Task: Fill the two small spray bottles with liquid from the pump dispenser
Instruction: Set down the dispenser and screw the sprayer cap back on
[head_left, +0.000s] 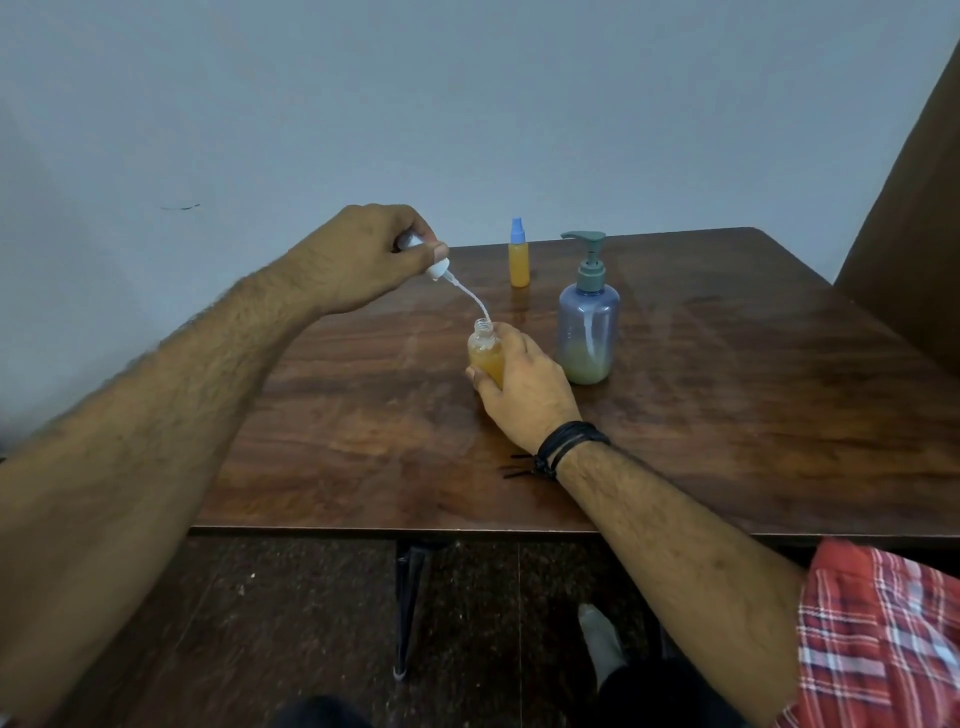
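1. L hand (363, 260): fingers curled round the white spray cap (439, 269), held up over the table (727, 441), well above the surface. Cap's dip tube (470, 297) hangs off it, slanting down and to the right.
2. R hand (522, 387): wrapped round the open bottle (485, 353), thumb on the near-left side, fingers behind. Bottle upright on the table, mid-table, slightly right of my centre. Orange liquid inside, up to about the shoulder, so I'd call it filled.
3. Key relation: tube tip sits right at the bottle's neck, at or just inside the rim; can't tell which. Cap is up and to the left of the neck, so the tube runs diagonal while the bottle's long axis is vertical. Those two aren't lined up yet.
4. Next move, my guess: bring L hand right and down so the cap sits over the neck, tube going vertical as it feeds in, then screw on. R hand is the anchor and already on the bottle, L does the travel.
5. Risk: the tube looks thin and bendy and could kink or flick drips if pushed in at this slant.
6. 2nd bottle (519, 257): blue cap on, orange liquid inside, upright at the back, beyond my hands, untouched. Looks done.
7. Dispenser (588, 322): upright just right of R hand, near but not touching. Only a low layer of liquid left at the bottom.
8. Progress: both bottles filled by the look of it, capping this one remains.
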